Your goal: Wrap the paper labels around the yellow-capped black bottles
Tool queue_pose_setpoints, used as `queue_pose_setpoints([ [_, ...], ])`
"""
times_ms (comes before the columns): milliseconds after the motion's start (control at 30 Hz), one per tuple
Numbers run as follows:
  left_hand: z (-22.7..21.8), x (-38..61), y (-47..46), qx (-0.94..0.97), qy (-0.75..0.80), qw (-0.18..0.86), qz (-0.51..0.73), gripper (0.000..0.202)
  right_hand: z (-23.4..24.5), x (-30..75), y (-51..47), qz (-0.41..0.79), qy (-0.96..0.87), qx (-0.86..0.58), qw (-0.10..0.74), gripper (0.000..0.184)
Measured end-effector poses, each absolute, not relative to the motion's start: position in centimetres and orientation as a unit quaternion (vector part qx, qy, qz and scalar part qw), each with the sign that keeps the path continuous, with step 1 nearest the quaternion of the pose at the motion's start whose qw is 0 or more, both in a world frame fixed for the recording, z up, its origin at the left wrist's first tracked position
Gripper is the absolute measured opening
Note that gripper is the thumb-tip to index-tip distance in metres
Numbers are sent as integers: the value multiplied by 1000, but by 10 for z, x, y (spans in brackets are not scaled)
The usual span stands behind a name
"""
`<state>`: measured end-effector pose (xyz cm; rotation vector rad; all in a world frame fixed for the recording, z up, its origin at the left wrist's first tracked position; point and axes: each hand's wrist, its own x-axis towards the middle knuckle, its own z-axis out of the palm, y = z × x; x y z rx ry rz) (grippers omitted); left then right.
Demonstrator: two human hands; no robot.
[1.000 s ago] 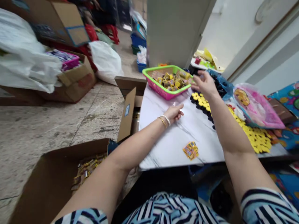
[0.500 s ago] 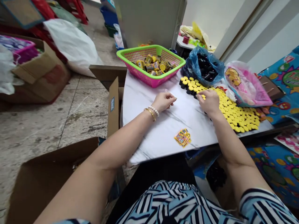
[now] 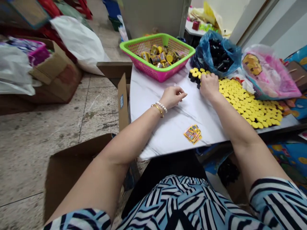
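Observation:
My left hand [image 3: 173, 96] rests on the white marble table [image 3: 168, 127] with its fingers pinched together on something small and clear that I cannot make out. My right hand [image 3: 209, 85] lies curled over the near end of a field of small black tubs with yellow lids [image 3: 249, 103], its fingertips hidden among them. A green and pink basket [image 3: 157, 51] with several yellow labelled tubs stands just beyond both hands. A small stack of yellow stickers [image 3: 193, 134] lies near the table's front edge.
A blue bag of black tubs [image 3: 217, 56] and a pink printed bag [image 3: 268, 75] sit at the back right. Open cardboard boxes [image 3: 72, 169] stand on the floor at my left. More boxes and white bags [image 3: 79, 43] crowd the floor beyond.
My right hand came down from above the basket onto the yellow-lidded tubs and shifted toward their far end. My left hand stayed pinched in place. The camera tilted down and closer.

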<state>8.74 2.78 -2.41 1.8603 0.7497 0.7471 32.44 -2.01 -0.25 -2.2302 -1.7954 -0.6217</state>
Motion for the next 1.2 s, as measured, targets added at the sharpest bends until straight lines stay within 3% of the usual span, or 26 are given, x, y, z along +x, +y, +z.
queue_pose_setpoints([
  [67,-22,86,22,787,240,498,273,20,-1,318,-38,-188,-624,-750,113,27],
  [267,-13,82,-19,865,-73,496,-27,18,-8,296,-88,-139,-642,-744,120,26],
  [533,-19,92,-35,886,-110,448,-50,14,-38,302,-99,-129,-636,-733,204,36],
  [933,-28,80,-57,896,-48,439,53,7,-32,308,-111,-191,-612,-681,354,23],
  [1067,-32,61,-68,883,81,400,230,8,-24,295,-121,-146,-614,-631,450,24],
  [1200,-16,60,-51,801,234,300,463,14,-14,270,-126,-9,-601,-596,533,42],
])
